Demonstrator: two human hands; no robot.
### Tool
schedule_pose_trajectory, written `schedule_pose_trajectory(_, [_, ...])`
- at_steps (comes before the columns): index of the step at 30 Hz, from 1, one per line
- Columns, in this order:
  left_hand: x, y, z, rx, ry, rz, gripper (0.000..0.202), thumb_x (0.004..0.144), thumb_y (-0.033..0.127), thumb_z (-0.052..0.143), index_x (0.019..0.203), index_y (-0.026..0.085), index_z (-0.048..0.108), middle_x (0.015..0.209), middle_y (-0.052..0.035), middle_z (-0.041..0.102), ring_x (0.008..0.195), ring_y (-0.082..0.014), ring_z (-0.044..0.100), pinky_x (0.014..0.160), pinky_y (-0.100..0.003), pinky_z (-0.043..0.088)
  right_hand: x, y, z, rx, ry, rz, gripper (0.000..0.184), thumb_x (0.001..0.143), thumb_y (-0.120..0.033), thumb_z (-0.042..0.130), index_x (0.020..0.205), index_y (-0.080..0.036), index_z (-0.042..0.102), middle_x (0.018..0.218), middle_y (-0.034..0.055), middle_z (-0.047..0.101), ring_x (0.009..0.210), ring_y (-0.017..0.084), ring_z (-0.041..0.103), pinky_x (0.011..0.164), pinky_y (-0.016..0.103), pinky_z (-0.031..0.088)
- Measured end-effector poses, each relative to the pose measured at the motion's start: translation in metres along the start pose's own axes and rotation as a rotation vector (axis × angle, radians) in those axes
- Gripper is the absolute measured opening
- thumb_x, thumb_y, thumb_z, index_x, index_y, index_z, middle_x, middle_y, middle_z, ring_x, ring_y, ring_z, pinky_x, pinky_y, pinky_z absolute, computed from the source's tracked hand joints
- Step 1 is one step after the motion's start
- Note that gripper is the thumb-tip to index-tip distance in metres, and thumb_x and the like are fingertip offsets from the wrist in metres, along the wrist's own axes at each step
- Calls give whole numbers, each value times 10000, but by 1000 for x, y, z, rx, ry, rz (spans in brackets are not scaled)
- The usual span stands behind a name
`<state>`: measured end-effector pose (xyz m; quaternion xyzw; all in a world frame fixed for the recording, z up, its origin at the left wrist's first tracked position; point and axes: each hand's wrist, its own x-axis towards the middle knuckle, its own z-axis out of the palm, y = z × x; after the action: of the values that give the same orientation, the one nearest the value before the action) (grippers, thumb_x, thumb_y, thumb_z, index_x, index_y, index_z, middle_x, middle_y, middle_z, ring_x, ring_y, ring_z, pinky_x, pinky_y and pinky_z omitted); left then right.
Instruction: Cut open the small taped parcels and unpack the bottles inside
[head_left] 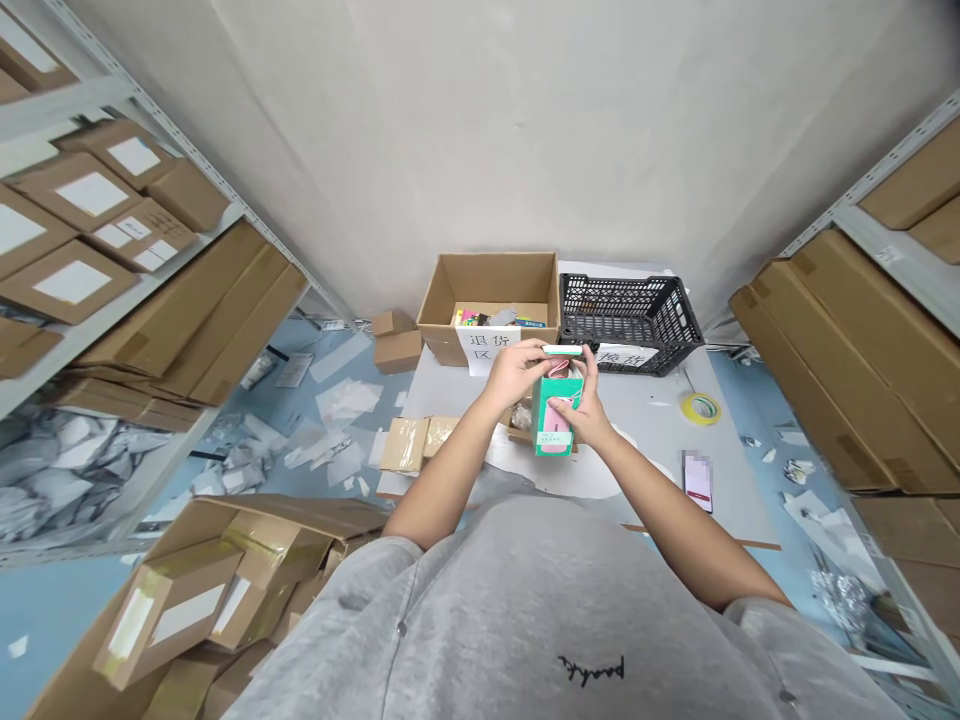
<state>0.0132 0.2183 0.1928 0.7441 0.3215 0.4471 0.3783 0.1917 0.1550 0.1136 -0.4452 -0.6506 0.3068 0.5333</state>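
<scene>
"Green-and-pink box (556, 432): bearing from each hand?"

"5 o'clock from the left hand (517, 375), 9 o'clock from the right hand (592, 415); long axis 12 to 6, held above the tabletop (735, 500). Right hand is nearer its body."

"Grip?"

"Left: fingers bent, pinching at the top flap. Right: nearly closed, thumb across the front face. Top end open, pink contents (559, 368) showing."

"Containers, clocked from the box?"

"11: cardboard carton (442, 345), small colourful packets (471, 318) inside. 1: black crate (682, 330), contents not made out. 8: large carton (315, 510) of taped brown boxes (184, 600). 9, partly hidden: small open carton (521, 436), clear wrapping (523, 415) within."
</scene>
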Motion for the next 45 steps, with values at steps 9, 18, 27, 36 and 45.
schedule_pose_trajectory(9, [1,7,-1,165,35,-113,324,727,244,850,836,227,545,765,59,568,736,-150,569,694,-260,444,3,-9,-3,17,-42,29,1284,768,-691,789,1679,-309,-30,1497,141,484,1327,339,571,1129,526,480])
schedule_pose_trajectory(18, [3,12,-12,-45,-167,-89,117,793,184,744,848,202,642,868,-10,724,812,-156,693,797,-306,548,2,-5,-3,33,-32,-3,871,762,-654,813,1451,-304,410,1352,101,581,1236,328,607,1076,505,510])
schedule_pose_trajectory(27, [3,33,-35,-151,-359,-40,210,902,237,693,1071,282,808,1129,-46,784,1130,-223,718,1033,-426,561,8,-10,-9,65,6,5,717,783,-665,782,1327,-296,495,1314,86,612,1204,323,624,1030,476,536])
schedule_pose_trajectory(36, [-4,21,-8,-122,-278,-69,235,989,402,658,1121,289,816,1266,-57,747,1204,-233,684,1085,-434,524,9,-13,-8,10,-8,-22,786,770,-614,829,1379,-286,456,1366,101,574,1280,338,576,1092,520,491])
schedule_pose_trajectory(45, [-6,17,-19,-73,-397,-8,325,965,432,698,1279,362,743,1493,-54,566,1410,-274,504,1196,-499,412,14,-22,-11,46,11,55,767,750,-609,846,1339,-303,462,1361,98,570,1260,327,582,1016,487,550])
